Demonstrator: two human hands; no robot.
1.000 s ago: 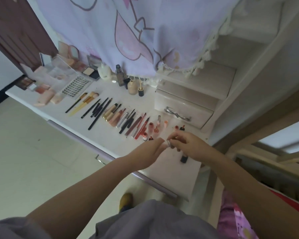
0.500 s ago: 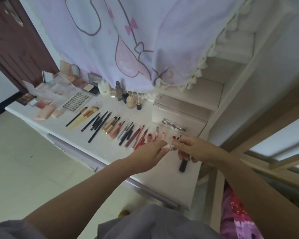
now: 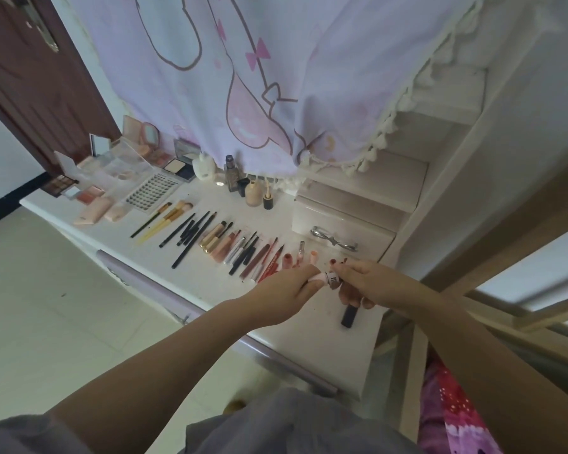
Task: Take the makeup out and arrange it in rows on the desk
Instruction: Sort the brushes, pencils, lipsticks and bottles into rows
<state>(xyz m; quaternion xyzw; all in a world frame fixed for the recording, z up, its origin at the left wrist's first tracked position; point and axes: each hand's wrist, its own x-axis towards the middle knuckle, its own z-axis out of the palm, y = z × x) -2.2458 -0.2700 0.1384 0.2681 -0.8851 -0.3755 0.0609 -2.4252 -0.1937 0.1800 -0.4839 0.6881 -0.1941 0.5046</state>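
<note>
Nearest, I see both forearms reaching over the counter (image 3: 309, 348) edge. L hand (image 3: 286, 291) and R hand (image 3: 371, 283) meet above the counter's right end; fingers of each pinch opposite ends of one small tube (image 3: 330, 279), pale cap on the L side, dark printed label toward the R. A black tube (image 3: 349, 316) lies on the counter just under the R hand. Farther back, a row of lip pencils, brushes (image 3: 164, 221) and glosses runs leftward. Beyond sit bottles (image 3: 232, 173), palettes (image 3: 59, 185), then a drawer (image 3: 341, 231).
</note>
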